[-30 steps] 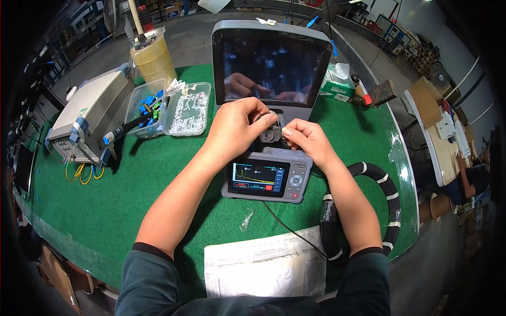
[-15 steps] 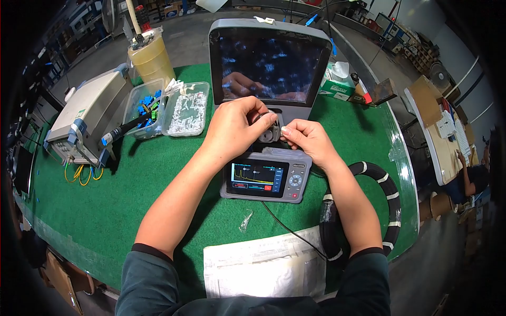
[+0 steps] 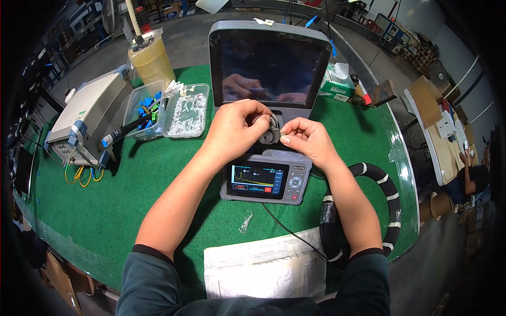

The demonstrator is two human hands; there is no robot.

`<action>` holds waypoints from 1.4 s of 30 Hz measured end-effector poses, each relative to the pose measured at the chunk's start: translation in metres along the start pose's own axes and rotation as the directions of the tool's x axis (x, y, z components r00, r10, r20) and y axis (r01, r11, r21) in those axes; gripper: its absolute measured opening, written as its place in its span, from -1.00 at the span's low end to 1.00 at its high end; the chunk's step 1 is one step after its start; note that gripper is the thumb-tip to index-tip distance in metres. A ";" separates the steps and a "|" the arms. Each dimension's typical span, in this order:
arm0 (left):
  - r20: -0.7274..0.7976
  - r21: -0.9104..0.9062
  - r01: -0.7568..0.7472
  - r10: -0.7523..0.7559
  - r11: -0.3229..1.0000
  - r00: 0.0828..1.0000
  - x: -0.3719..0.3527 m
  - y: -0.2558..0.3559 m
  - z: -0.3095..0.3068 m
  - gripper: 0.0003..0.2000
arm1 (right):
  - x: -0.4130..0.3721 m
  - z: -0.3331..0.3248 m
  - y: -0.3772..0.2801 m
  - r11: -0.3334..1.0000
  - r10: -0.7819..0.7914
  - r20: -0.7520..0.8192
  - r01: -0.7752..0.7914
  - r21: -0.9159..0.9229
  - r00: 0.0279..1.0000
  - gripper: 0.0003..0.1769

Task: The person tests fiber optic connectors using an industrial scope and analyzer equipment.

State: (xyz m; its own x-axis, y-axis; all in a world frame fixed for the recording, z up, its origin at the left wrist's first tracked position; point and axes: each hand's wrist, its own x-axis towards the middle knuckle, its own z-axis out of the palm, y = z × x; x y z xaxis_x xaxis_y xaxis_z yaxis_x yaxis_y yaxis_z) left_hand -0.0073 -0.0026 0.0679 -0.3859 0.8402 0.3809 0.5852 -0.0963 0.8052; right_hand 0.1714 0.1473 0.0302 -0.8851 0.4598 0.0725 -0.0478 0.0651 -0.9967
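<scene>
My left hand (image 3: 243, 124) curls around the top and left side of a small dark grey fitting with a round face (image 3: 269, 137), thumb pressed on it. On the fitting's right side, the thumb and fingertips of my right hand (image 3: 305, 138) pinch something small and pale, mostly hidden. Just behind both hands stands a grey monitor (image 3: 269, 63), its screen dark and reflecting the fingers. Below them lies a handheld tester (image 3: 263, 178) with a yellow trace on its lit display.
To the left are a tub of blue and green connectors (image 3: 145, 113), a tub of white caps (image 3: 187, 113) and a beige instrument (image 3: 87, 118). A coiled black cable (image 3: 392, 203) rests by my right forearm. Nearer me lies a plastic-wrapped sheet (image 3: 263, 271); a tissue box (image 3: 337, 84) stands back right.
The monitor has gone from a blurry blue speckled picture to dark. My right fingertips have shifted slightly at the fitting. My left hand stays nearly still.
</scene>
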 end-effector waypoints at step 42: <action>0.009 -0.009 0.022 -0.022 1.000 1.000 -0.001 -0.002 0.000 -0.78 | 0.000 0.000 -0.001 0.998 0.012 -0.003 -0.012 -0.061 1.000 -0.77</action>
State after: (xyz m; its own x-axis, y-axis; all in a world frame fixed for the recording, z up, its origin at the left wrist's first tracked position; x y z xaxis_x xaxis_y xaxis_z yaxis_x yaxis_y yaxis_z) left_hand -0.0083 -0.0032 0.0663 -0.3925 0.8469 0.3588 0.5703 -0.0820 0.8174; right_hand 0.1716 0.1468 0.0312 -0.8843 0.4630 0.0606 -0.0087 0.1133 -0.9935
